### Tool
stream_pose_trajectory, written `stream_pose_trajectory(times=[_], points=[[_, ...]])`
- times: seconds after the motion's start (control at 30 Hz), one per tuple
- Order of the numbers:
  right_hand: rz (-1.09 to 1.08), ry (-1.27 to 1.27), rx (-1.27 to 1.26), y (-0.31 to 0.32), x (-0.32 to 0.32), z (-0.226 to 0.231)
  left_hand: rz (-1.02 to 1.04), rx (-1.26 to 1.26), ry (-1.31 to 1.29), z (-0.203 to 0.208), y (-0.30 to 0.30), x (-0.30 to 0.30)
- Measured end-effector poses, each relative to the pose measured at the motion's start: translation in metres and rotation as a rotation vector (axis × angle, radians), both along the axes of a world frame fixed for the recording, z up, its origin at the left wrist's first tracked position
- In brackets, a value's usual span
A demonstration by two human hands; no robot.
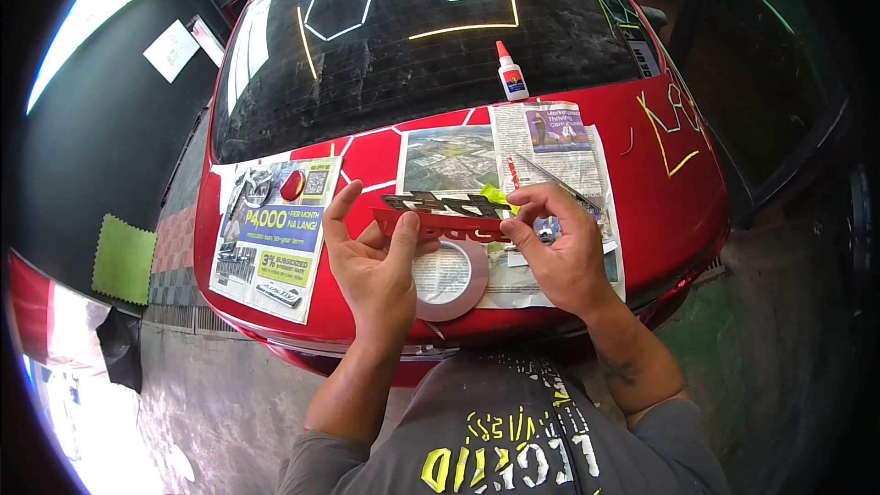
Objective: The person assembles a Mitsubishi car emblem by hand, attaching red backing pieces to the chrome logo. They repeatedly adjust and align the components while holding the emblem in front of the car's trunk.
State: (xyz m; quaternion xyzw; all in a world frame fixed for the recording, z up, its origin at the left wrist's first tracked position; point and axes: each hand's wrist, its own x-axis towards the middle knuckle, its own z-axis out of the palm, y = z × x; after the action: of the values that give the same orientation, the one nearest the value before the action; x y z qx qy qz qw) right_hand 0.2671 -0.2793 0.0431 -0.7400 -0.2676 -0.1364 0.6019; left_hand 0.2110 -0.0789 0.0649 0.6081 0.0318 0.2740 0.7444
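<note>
Between both hands, above the newspaper, I hold a long, narrow red and black plastic trim piece (440, 223) with cut-out shapes along it. My left hand (378, 266) grips its left end, the thumb at its front and the index finger raised. At its right end, my right hand (555, 238) pinches with thumb and fingertips. A bright yellow-green scrap (496, 195) shows beside the right fingertips; whether it is attached to the trim piece I cannot tell. Just below the hands a wide roll of tape (474, 296) lies flat on the newspaper.
Newspaper sheets (449, 151) cover parts of the red car's rear lid (655, 211). A white glue bottle with a red tip (512, 75) stands near the rear window (385, 73). On the left sheet (275, 266) lies a small round red object (292, 185). A slim metal tool (566, 185) rests at right.
</note>
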Motion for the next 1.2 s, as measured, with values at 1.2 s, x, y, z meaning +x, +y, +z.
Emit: stream_pose_trajectory(times=[1.2], points=[[0.137, 0.246, -0.057, -0.006, -0.008, 0.004, -0.352, -0.197, 0.296, -0.026, -0.017, -0.010]])
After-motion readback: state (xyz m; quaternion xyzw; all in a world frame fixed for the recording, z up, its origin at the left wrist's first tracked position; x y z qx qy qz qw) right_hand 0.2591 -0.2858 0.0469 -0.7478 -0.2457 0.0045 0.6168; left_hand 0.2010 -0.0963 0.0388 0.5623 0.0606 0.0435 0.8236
